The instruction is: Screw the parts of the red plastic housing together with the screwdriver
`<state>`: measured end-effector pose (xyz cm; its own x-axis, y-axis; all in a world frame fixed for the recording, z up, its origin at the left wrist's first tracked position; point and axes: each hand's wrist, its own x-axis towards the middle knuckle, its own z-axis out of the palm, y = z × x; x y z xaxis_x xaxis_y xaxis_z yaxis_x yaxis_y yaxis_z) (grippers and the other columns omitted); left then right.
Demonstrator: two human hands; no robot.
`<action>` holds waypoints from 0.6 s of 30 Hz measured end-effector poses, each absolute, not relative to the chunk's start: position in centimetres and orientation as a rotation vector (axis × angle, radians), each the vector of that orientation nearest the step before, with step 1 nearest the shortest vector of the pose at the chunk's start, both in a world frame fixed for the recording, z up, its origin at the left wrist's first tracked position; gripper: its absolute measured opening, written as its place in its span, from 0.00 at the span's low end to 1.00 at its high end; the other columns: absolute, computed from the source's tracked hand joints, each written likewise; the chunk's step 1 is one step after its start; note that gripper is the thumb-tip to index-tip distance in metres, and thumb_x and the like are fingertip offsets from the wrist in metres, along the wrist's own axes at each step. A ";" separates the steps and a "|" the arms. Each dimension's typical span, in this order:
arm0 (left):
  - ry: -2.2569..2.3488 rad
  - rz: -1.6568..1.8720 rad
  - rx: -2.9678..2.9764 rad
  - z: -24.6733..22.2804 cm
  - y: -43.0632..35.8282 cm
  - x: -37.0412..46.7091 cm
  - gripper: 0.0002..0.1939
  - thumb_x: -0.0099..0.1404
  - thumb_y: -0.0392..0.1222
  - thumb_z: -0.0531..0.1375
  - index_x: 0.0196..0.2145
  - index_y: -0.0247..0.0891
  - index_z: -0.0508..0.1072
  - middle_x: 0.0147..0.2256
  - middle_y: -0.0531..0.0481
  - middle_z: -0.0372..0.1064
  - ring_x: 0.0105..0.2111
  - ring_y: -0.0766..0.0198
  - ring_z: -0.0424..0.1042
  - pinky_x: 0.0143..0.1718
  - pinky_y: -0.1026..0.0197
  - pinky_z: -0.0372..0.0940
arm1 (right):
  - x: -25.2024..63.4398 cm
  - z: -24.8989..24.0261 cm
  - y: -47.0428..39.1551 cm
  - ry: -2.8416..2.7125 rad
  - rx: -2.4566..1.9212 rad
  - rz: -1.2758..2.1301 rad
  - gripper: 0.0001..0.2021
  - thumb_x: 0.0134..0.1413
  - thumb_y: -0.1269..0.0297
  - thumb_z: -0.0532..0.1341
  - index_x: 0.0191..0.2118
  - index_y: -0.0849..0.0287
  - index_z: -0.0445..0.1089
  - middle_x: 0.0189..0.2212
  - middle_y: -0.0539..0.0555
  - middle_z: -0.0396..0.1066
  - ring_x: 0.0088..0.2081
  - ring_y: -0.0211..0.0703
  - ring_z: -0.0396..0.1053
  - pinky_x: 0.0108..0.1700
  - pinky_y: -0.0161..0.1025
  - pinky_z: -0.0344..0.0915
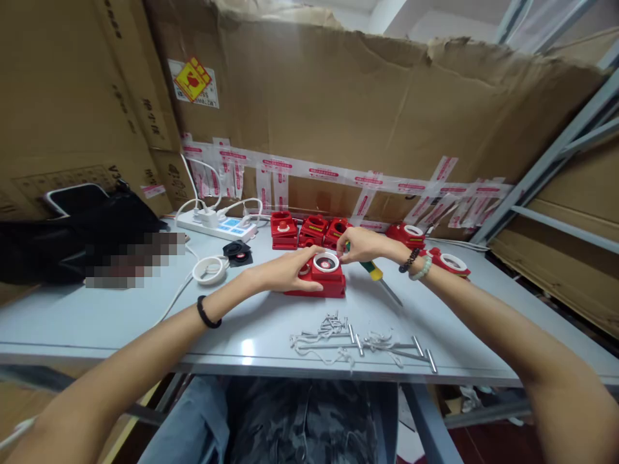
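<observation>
A red box-shaped housing [316, 287] sits on the table in front of me, with a white ring [327, 261] around a dark round centre on top. My left hand [293, 270] grips its left side, thumb along the front and fingers over the back. At the ring's right edge, my right hand [360, 245] has its thumb and forefinger close together; whether they pinch something small I cannot make out. The same hand holds a screwdriver [374, 272] with a green and yellow handle, its shaft slanting down to the right.
Metal screws and T-shaped rods with white strings [362, 341] lie near the front edge. More red housings [284, 230] line the back. Left are a white ring-shaped roll [209, 270], black pads [238, 253], a power strip [217, 224] and a black bag [97, 225]. Cardboard [338, 116] walls the rear.
</observation>
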<state>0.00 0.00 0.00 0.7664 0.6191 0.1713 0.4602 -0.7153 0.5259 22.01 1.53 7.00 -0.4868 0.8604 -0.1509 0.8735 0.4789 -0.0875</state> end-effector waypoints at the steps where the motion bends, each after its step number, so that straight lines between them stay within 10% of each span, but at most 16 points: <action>1: 0.815 0.468 2.498 0.0 0.0 0.0 0.38 0.58 0.58 0.61 0.59 0.41 0.52 0.59 0.40 0.58 0.56 0.49 0.62 0.54 0.54 0.58 | 22.0 7.0 1.4 2.631 1.553 -0.197 0.11 0.40 0.61 0.61 0.32 0.58 0.76 0.24 0.52 0.73 0.27 0.40 0.66 0.26 0.34 0.55; 18: 0.813 0.464 2.509 -0.1 0.2 0.0 0.38 0.58 0.59 0.60 0.60 0.41 0.52 0.58 0.40 0.59 0.54 0.50 0.64 0.52 0.55 0.60 | 22.2 7.3 1.4 2.793 1.401 -0.016 0.07 0.39 0.61 0.63 0.28 0.57 0.71 0.24 0.50 0.71 0.28 0.39 0.64 0.29 0.35 0.53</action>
